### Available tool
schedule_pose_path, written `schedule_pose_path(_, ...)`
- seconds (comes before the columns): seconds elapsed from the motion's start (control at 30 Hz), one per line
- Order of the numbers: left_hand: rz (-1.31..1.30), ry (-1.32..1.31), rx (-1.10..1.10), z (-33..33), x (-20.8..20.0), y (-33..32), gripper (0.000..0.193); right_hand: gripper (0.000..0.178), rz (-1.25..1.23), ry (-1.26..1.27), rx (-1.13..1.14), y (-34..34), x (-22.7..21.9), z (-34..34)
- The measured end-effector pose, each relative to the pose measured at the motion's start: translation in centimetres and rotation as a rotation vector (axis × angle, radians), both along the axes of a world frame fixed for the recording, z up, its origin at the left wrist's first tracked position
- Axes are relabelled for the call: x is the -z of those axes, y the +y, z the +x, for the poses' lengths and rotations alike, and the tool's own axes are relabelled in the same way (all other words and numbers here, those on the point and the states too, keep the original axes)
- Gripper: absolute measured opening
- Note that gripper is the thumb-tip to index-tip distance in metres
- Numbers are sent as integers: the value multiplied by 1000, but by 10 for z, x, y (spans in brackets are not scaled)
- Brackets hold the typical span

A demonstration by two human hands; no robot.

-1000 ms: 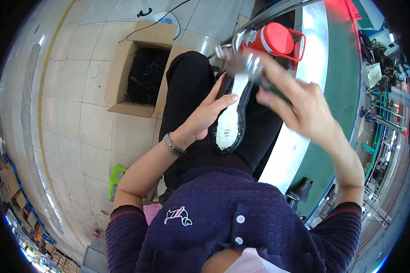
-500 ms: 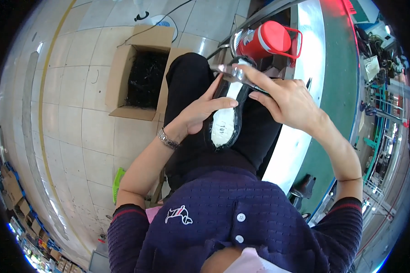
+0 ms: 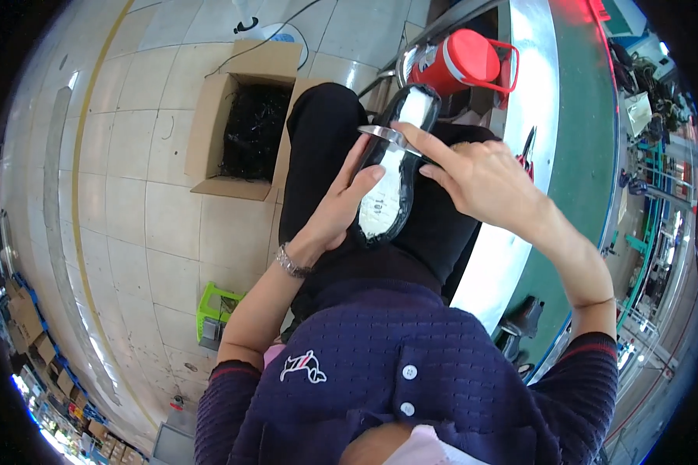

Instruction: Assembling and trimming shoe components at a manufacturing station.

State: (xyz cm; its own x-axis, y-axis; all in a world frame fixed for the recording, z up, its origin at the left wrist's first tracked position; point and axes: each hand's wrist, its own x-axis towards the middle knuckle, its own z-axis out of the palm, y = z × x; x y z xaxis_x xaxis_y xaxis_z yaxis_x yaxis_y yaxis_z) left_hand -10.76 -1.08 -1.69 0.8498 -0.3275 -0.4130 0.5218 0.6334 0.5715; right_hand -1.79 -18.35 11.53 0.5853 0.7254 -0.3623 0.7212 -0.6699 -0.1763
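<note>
A black shoe (image 3: 383, 194) lies bottom-up over my lap, its toe pointing away from me and its underside showing a long white sole board edged in black. My left hand (image 3: 337, 208) grips its left side, thumb resting on the white bottom. In my right hand (image 3: 477, 174) is a shiny metal hand tool (image 3: 381, 135). The tool's head lies crosswise over the shoe's middle; most of its handle is hidden in my fingers, and its exact kind cannot be made out.
A cardboard box (image 3: 209, 143) with black scraps stands on the floor at left. A red jug (image 3: 473, 58) is ahead. At right runs a workbench with a metal edge (image 3: 541, 101), a red-handled tool (image 3: 527, 155) and dark shoes (image 3: 523, 319). A green stool-like item (image 3: 219, 304) sits lower left.
The tool has shifted slightly down and right from the toe, uncovering the toe part of the white board. My left thumb has drawn back leftward. The red-handled tool shows more.
</note>
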Motion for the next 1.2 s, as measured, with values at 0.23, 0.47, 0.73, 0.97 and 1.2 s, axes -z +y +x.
schedule_pose_path(0.23, -195, -132, 180, -12, 5, 16, 82, 67, 43, 15, -48, 3, 2, -27)
schedule_pose_path(0.47, -57, -74, 55, -14, 3, 3, 73, 69, 108, 23, 40, 3, 17, -29)
schedule_pose_path(0.73, 129, 39, 182, -22, -1, 0, 36, 69, 149, 169, 111, -17, 24, -29)
schedule_pose_path(0.97, 355, -152, 160, -34, -15, 1, 53, 45, 603, -44, 831, -139, 85, -111)
schedule_pose_path(1.2, 352, -218, 67, -56, 9, -11, 63, 53, 751, -165, 371, -184, 193, 35)
